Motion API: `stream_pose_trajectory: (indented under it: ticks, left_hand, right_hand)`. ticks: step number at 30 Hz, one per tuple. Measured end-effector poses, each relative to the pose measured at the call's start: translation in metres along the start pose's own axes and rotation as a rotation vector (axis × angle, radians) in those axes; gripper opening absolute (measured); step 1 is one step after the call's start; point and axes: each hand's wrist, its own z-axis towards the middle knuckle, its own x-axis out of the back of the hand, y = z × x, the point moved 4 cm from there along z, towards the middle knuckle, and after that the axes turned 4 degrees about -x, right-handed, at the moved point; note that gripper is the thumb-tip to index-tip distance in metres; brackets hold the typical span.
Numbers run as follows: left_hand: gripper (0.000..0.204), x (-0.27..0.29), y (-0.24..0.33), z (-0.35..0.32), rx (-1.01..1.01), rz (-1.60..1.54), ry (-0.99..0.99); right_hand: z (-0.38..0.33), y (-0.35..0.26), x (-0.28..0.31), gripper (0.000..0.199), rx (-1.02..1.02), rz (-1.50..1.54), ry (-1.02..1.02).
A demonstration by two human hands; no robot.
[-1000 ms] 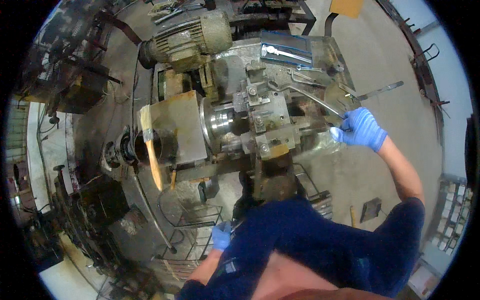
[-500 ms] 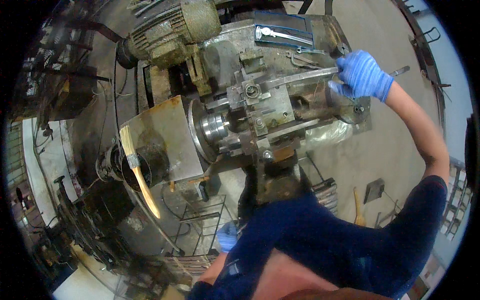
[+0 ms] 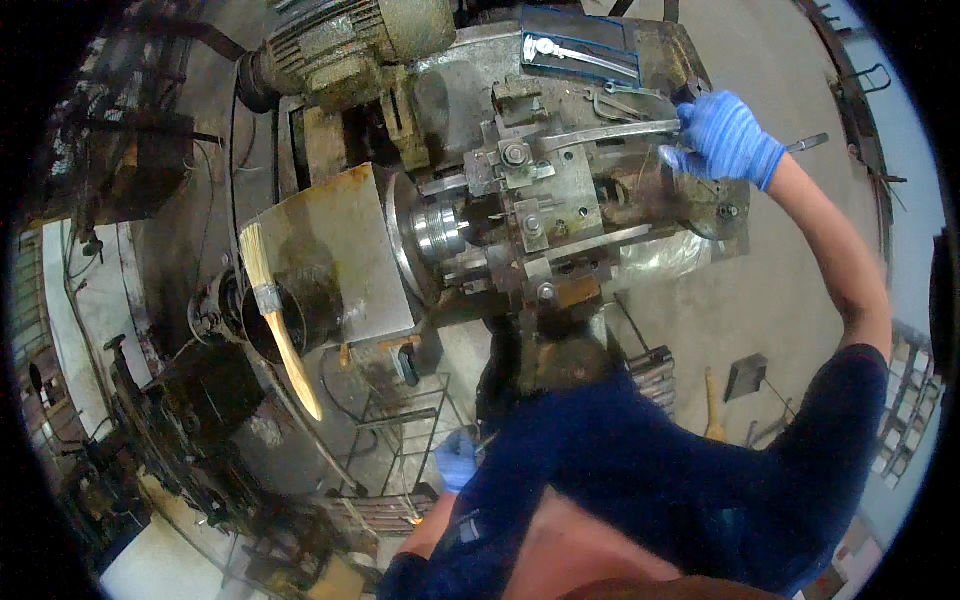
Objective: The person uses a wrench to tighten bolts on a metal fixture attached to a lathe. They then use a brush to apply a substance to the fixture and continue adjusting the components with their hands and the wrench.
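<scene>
While the outer end of the wrench [image 3: 615, 132] is gripped by the closed right hand [image 3: 725, 138], its inner end is set at the far side of the block [image 3: 575, 195], close to the bolts there; whether a nut is engaged cannot be told. A second ago the wrench was slanted down toward the near right of the block; now it has been swung outward and is held almost level, with the right hand farther from the body. Little has been changed since the half-second mark. Near the body, below and left of the block, the left hand [image 3: 456, 463] is kept as before; whether anything is grasped in it cannot be told. Left of the block the cylinder [image 3: 437, 230] and, farther out, the brush [image 3: 279, 325] are seen; beyond it, to the right, the caliper [image 3: 585, 56] is laid in its case [image 3: 610, 32].
</scene>
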Motion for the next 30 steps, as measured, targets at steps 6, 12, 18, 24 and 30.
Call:
stream_pose_trajectory:
  ticks: [6,12,18,24,30]
  left_hand:
    - [0.028,-0.001,0.006,-0.001,0.11,-0.058,0.017]
    - [0.028,-0.003,0.006,0.0,0.091,-0.153,-0.046]
    - [0.027,0.0,0.045,-0.006,0.139,-0.046,-0.022]
    - [0.027,-0.002,0.011,0.0,0.02,0.014,-0.025]
    - [0.027,-0.001,0.032,-0.003,0.053,0.008,0.011]
  right_hand:
    - [-0.034,-0.034,-0.007,0.041,-0.179,0.068,-0.113]
    - [-0.058,-0.074,0.006,0.038,-0.234,0.166,-0.186]
    - [-0.074,-0.108,0.019,0.054,-0.372,0.445,-0.128]
    - [-0.08,-0.117,0.013,0.039,-0.602,1.449,-0.409]
    - [-0.078,-0.118,-0.005,0.044,-0.304,1.677,-0.294]
